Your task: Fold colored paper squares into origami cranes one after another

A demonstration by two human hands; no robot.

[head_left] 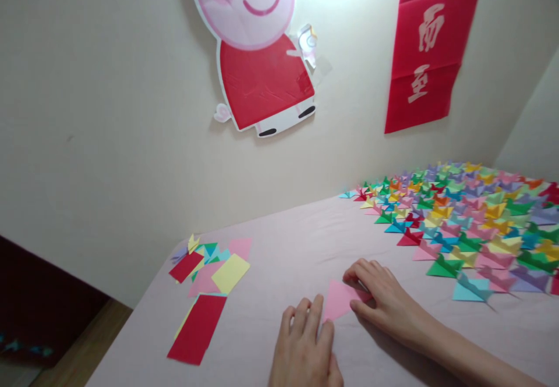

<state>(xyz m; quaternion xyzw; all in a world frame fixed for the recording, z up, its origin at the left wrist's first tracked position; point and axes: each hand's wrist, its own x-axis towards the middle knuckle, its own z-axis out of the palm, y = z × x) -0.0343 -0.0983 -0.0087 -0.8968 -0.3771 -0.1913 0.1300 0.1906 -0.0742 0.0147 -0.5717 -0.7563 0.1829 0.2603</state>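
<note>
Pink paper [338, 298], folded to a triangle, lies on the table cover [279, 241] between both hands. The left hand [302, 346] rests flat and open, fingertips at its lower edge. The right hand [381, 295] curls over its right corner; whether it pinches or only presses cannot be told.

Two bare hands, seen from above. The left hand [303, 349] is visible only as far as the wrist, with slim fingers and unadorned knuckles. The right hand [381, 295] joins a long, uncovered forearm [458, 352] that runs to the picture's lower right edge. The fingernails are too blurred to make out.
</note>
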